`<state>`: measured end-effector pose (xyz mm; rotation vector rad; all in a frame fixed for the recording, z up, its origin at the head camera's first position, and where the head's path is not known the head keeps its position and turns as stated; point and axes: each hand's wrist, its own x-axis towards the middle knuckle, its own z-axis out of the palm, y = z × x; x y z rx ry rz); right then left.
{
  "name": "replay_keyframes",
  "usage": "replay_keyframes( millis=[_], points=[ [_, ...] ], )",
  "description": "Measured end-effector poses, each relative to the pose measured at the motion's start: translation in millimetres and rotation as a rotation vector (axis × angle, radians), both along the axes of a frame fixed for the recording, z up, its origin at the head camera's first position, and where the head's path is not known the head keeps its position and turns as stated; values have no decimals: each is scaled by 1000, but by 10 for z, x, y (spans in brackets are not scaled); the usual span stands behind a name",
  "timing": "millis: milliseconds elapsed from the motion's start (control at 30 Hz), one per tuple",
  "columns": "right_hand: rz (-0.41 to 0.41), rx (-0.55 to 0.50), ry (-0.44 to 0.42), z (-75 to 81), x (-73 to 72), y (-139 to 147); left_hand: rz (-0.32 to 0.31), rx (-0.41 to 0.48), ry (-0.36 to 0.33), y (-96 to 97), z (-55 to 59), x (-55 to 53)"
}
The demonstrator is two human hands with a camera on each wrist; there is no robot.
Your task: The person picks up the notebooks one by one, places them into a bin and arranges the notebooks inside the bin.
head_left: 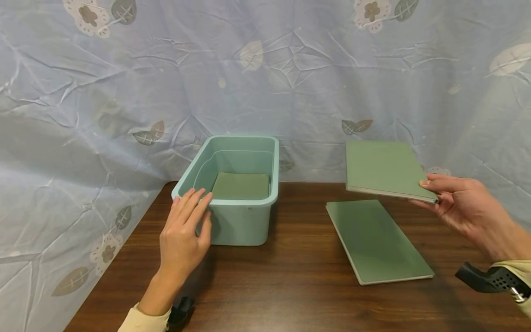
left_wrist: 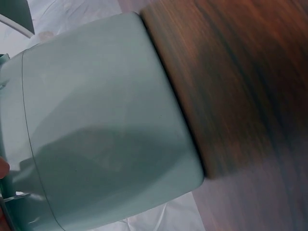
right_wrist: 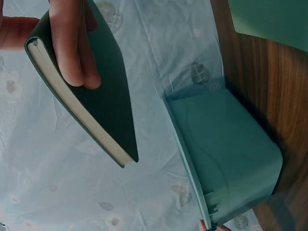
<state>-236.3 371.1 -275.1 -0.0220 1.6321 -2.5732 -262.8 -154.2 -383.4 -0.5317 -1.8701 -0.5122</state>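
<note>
My right hand (head_left: 469, 207) pinches a green hardcover book (head_left: 386, 168) by its near right corner, thumb on the top cover and fingers beneath. The book is raised above a second green book (head_left: 379, 240) that lies flat on the table. In the right wrist view, the held book (right_wrist: 110, 91) shows its cream page edges. My left hand (head_left: 184, 233) holds the near left corner of a pale teal plastic bin (head_left: 240, 223), fingers over the rim and thumb outside. Inside the bin lies another green book (head_left: 240, 186), its near part hidden by the front wall.
The bin stands on a dark brown wooden table (head_left: 290, 286), left of the lying book. A pale blue cloth (head_left: 290, 92) with leaf and flower prints hangs behind and along the left side. Black straps (head_left: 493, 279) circle both wrists.
</note>
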Motion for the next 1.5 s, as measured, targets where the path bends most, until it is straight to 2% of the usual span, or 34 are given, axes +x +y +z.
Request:
replay_keyframes(
  millis=[233,333,533,1133,1333,1500],
  points=[
    [44,-127,-13,18,-14,-87,-3,7,8,4,-6,-11],
    [41,-129,-18,20,-46,-144,-6,9,9,5,-10,-19],
    [33,-115,-40,92,-138,-332,-7,5,10,1,-19,-22],
    [23,-60,-62,351,-360,-1167,6,-4,17,7,-15,-19],
    [14,-16,-33,370,-464,-1446,4,-6,16,11,-8,-23],
    [1,-12,-24,330,-623,-1682,10,-6,21,5,-15,-25]
  ],
)
